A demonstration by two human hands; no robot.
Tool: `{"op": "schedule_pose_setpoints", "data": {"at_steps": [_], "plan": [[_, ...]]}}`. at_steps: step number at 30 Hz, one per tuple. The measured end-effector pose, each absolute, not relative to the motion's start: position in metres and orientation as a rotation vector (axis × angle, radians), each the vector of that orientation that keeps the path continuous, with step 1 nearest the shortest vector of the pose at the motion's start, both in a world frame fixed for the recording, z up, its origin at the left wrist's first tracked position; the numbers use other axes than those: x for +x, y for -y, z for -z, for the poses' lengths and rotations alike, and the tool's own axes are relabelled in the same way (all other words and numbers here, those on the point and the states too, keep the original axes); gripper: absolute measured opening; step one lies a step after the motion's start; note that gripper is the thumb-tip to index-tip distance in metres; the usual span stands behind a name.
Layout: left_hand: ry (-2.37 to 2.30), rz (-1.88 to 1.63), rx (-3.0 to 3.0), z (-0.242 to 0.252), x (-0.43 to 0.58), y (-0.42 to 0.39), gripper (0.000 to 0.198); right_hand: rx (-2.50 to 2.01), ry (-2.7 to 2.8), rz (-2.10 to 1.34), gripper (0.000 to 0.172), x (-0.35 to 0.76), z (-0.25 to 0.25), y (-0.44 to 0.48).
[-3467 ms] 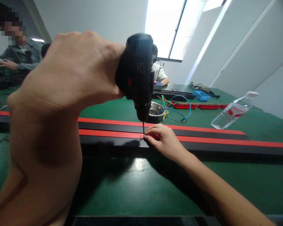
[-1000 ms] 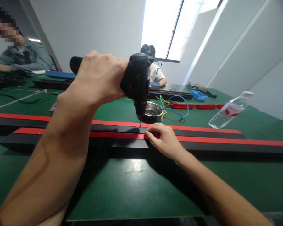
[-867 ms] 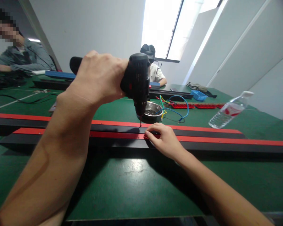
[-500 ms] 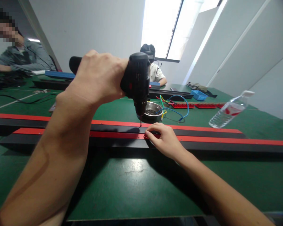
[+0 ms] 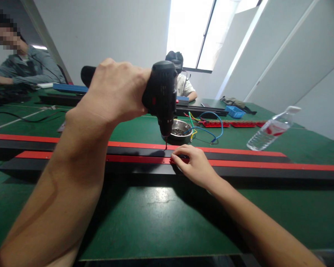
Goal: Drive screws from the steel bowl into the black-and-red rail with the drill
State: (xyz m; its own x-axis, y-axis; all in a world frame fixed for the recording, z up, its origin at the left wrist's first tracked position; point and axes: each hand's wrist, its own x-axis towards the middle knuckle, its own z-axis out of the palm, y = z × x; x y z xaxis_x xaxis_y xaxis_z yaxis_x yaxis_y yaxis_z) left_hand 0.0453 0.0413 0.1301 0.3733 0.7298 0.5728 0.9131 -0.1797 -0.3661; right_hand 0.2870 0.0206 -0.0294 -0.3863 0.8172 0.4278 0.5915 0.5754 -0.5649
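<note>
My left hand is wrapped around a black cordless drill, held upright with its nose down. The thin bit points at the red strip of the farther long bar; whether the tip touches a screw is too small to tell. My right hand rests just right of the bit, its thumb and fingers curled onto the nearer red-and-black bar. Small screws show along the red strips. Behind the drill, a metal bowl of small dark screws is partly covered by it.
A water bottle leans oddly at the right. Colored wires, red trays and a blue basket lie beyond the bars on the green table. Two people sit across, one at left, one by the window.
</note>
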Motion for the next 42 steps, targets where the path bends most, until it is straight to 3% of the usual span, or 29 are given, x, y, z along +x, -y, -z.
{"op": "schedule_pose_setpoints", "data": {"at_steps": [42], "plan": [[1.438,0.383,-2.008,-0.137,0.048,-0.051,0.064,-1.179,2.043,-0.429,0.016,0.254,0.035,-0.025]]}}
